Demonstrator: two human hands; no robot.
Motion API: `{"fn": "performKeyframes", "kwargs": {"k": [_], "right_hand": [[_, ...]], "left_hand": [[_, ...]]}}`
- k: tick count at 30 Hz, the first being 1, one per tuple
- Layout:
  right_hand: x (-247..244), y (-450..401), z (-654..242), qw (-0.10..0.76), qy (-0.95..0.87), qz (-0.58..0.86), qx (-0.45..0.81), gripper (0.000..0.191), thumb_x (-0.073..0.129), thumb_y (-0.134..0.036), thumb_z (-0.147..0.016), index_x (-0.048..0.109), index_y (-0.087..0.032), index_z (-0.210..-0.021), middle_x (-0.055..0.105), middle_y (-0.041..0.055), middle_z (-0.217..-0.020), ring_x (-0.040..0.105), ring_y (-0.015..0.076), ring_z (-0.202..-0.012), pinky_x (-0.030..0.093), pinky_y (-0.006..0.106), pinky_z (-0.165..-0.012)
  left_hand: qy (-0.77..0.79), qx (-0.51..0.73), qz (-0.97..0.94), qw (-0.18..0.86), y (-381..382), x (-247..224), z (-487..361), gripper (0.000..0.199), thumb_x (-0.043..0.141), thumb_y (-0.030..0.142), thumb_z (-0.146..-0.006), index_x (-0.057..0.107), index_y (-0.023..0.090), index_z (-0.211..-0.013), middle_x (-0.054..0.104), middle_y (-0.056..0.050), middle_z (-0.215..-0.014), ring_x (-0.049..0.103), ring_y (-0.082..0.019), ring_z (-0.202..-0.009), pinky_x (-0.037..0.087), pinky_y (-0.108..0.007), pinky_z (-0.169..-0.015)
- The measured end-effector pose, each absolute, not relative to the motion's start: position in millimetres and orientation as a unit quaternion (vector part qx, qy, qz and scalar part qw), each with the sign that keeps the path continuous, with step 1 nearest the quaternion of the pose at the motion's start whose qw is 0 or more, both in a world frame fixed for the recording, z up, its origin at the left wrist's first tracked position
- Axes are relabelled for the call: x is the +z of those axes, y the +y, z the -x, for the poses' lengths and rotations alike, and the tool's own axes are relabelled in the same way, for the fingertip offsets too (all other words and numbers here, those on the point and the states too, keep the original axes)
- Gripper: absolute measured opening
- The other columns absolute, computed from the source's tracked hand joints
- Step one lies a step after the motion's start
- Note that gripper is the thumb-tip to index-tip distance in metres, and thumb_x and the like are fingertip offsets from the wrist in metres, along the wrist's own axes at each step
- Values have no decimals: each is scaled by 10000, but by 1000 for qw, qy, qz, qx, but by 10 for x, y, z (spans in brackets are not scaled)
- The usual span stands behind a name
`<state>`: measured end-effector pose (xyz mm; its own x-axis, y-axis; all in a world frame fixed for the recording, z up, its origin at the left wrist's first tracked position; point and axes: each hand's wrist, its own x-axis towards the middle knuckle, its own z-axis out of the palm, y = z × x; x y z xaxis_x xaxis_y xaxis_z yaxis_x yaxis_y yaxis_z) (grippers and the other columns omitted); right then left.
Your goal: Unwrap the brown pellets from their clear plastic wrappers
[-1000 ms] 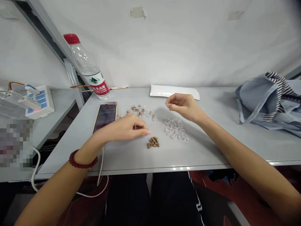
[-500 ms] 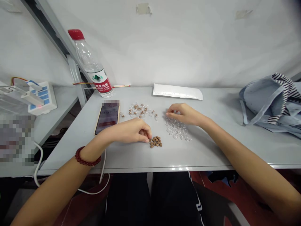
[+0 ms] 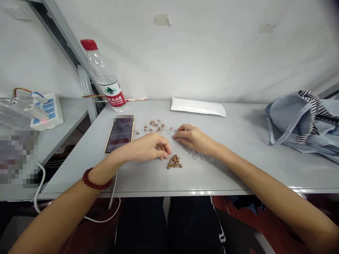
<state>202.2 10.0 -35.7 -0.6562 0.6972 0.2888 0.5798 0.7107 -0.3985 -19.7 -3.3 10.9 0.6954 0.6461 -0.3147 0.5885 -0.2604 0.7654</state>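
Observation:
My left hand (image 3: 153, 146) is closed in a pinch just left of a small pile of brown pellets (image 3: 174, 161); whatever is between its fingertips is too small to tell. My right hand (image 3: 194, 139) has its thumb and fingers drawn together, pointing left, and what they hold cannot be made out. Under and in front of that hand lies a heap of small clear plastic pieces (image 3: 200, 155), partly covered by it. Beyond my left hand is a cluster of clear pieces with brown pellets in or among them (image 3: 156, 126).
A phone (image 3: 120, 134) with a white cable lies left of the cluster. Behind it stands a water bottle (image 3: 108, 84). A white packet (image 3: 198, 107) lies near the wall, a blue-grey cloth bag (image 3: 286, 116) at the right. A power strip (image 3: 49, 111) sits on the left shelf.
My right hand has moved left from the clear pieces, toward my left hand and the pellets. My left hand has shifted very little and stays pinched. The view has tilted slightly.

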Motion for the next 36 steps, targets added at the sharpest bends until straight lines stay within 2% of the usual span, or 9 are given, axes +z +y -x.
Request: {"fn": "performKeyframes", "kwargs": {"k": [4, 8, 13, 17, 20, 26, 29, 32, 36], "right_hand": [[-336, 95, -2021, 240, -894, 350, 147, 243, 481, -127, -910, 684, -116, -1043, 631, 114, -952, 598, 161, -785, 502, 319, -726], [-282, 56, -1997, 302, -875, 338, 173, 201, 531, -124, -886, 650, -147, -1046, 666, 74, -927, 621, 150, -809, 513, 313, -749], [-251, -45, -1931, 335, -879, 302, 156, 183, 519, -133, -900, 618, -152, -1053, 662, 76, -924, 617, 151, -812, 529, 308, -721], [-266, -114, -1871, 327, -899, 266, 115, 235, 425, -127, -940, 605, -160, -1089, 635, 100, -950, 610, 167, -873, 541, 326, -752], [-269, -130, -1858, 316, -903, 269, 107, 227, 426, -168, -952, 606, -156, -1091, 629, 103, -944, 607, 175, -855, 542, 338, -741], [-259, -79, -1934, 277, -911, 291, 95, 257, 433, -218, -957, 663, -117, -901, 622, 110, -862, 567, 156, -694, 490, 307, -628], [-244, 24, -2041, 268, -903, 329, 72, 252, 440, -217, -945, 661, -120, -875, 606, 101, -837, 535, 150, -661, 450, 301, -606], [-226, 158, -2178, 242, -893, 371, 76, 231, 457, -224, -932, 656, -129, -862, 597, 84, -817, 526, 151, -671, 428, 302, -619], [-210, 270, -2301, 210, -883, 403, 117, 191, 500, -237, -908, 662, -153, -854, 614, 66, -817, 545, 161, -729, 433, 311, -674]], "left_hand": [[417, 53, -786, 453, -21, 86, 187, 160, 547, 139, -778, 672, 143, -878, 705, -25, -757, 663, -144, -713, 491, -227, -647], [427, 128, -784, 433, -7, 23, 164, 191, 569, 275, -813, 664, 149, -919, 685, -20, -744, 638, -141, -685, 479, -230, -616], [418, 167, -779, 436, 5, -44, 131, 336, 477, 425, -884, 647, 146, -806, 680, -34, -755, 618, -126, -645, 474, -229, -591], [412, 164, -765, 466, 2, -61, 101, 279, 494, 354, -879, 620, 139, -755, 653, -23, -700, 597, -113, -599, 465, -219, -555], [404, 181, -754, 485, -5, -67, 92, 252, 510, 319, -868, 603, 137, -720, 629, -17, -663, 584, -110, -583, 473, -225, -561], [434, 185, -777, 417, -48, -23, 96, 218, 555, 327, -839, 591, 148, -720, 591, 3, -597, 539, -114, -551, 428, -235, -536], [407, 185, -783, 433, -51, 19, 119, 160, 615, 303, -789, 566, 156, -748, 589, 11, -652, 535, -115, -602, 433, -233, -571], [390, 142, -790, 452, -22, 50, 160, 149, 654, 252, -744, 541, 159, -767, 607, 7, -716, 546, -117, -646, 447, -234, -606], [381, 41, -804, 454, 11, 62, 202, 128, 658, 237, -740, 616, 136, -806, 665, -31, -760, 597, -143, -693, 476, -257, -654]]}}
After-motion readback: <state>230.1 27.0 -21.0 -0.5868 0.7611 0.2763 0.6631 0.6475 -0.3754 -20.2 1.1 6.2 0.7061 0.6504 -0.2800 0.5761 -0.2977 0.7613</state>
